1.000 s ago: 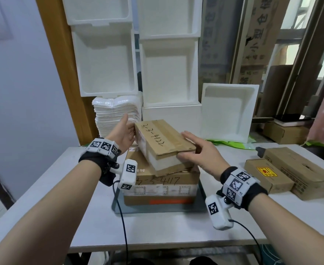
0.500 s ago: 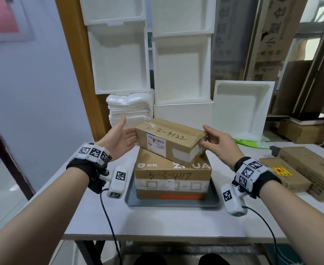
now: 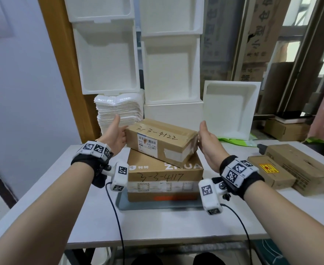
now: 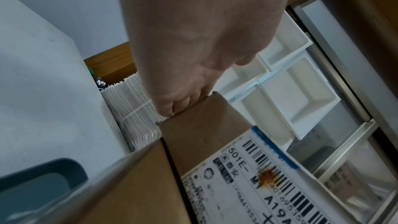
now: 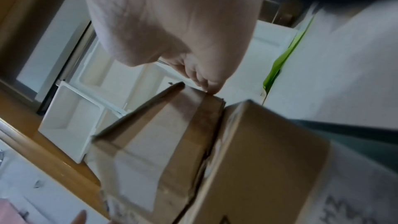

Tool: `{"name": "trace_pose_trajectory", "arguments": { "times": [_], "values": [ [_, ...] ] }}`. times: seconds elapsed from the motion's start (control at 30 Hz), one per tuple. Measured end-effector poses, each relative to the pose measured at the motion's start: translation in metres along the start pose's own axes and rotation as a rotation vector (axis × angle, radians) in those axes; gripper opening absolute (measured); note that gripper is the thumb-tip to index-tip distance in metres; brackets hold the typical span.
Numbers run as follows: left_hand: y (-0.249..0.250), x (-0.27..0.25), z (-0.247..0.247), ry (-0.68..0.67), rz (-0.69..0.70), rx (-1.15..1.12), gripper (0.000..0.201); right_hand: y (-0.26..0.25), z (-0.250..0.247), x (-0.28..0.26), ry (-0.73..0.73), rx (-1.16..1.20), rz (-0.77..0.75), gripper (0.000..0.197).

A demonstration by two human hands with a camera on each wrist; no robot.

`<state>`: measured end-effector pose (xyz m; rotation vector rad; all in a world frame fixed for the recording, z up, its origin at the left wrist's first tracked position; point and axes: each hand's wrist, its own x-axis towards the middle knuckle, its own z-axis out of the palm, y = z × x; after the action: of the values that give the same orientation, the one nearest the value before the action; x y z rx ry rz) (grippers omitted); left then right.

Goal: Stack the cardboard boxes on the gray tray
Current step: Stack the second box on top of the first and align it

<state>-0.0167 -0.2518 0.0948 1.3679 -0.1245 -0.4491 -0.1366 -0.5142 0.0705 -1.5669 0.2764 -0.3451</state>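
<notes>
A gray tray [image 3: 157, 205] sits on the white table [image 3: 157, 226]. It carries a large cardboard box [image 3: 165, 176] marked 3-3-4117. A smaller cardboard box [image 3: 161, 140] marked 3-3-4122 lies skewed on top of it. My left hand [image 3: 117, 134] presses flat against the smaller box's left end, thumb up. My right hand [image 3: 208, 139] presses against its right end the same way. In the left wrist view the fingers [image 4: 178, 103] touch the small box [image 4: 215, 142] at its far edge. The right wrist view shows fingers [image 5: 202, 77] at the far edge of that box [image 5: 161, 142].
Two more cardboard boxes lie on the table at the right: a short one with a yellow label [image 3: 271, 173] and a longer one [image 3: 306, 169]. White foam trays [image 3: 170, 73] and a stack of white bags [image 3: 119, 111] stand behind the tray.
The small box has turned so its long side faces me and sits lower on the large box. Both hands have shifted to its two ends.
</notes>
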Motion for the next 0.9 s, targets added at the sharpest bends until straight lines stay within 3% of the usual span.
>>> {"name": "trace_pose_trajectory", "arguments": {
  "times": [0.27,0.4,0.53,0.6,0.7,0.73,0.83,0.9],
  "values": [
    [0.001,-0.006,0.010,-0.068,0.015,0.075,0.090,-0.007,0.019,-0.002,0.016,-0.085,0.076,0.110],
    [0.006,-0.018,0.010,-0.118,0.005,0.091,0.087,-0.017,0.015,0.003,-0.024,-0.094,0.065,0.076],
    [0.002,-0.034,0.008,-0.170,0.010,0.073,0.086,-0.019,0.014,0.013,-0.024,-0.107,0.081,0.074],
    [-0.002,-0.040,0.005,-0.190,0.015,0.058,0.086,-0.019,0.019,0.012,-0.006,-0.126,0.099,0.089],
    [-0.010,-0.044,0.001,-0.204,0.015,0.042,0.083,-0.014,0.022,0.015,0.041,-0.166,0.118,0.143],
    [-0.012,-0.045,0.001,-0.193,0.019,0.034,0.082,-0.014,0.023,0.012,0.060,-0.156,0.114,0.142],
    [-0.018,-0.045,0.005,-0.129,0.048,0.008,0.080,-0.013,0.024,0.005,0.091,-0.105,0.088,0.097],
    [-0.021,-0.043,0.009,-0.079,0.058,0.005,0.079,-0.007,0.024,0.003,0.070,-0.100,0.069,0.096]
  ]
}}
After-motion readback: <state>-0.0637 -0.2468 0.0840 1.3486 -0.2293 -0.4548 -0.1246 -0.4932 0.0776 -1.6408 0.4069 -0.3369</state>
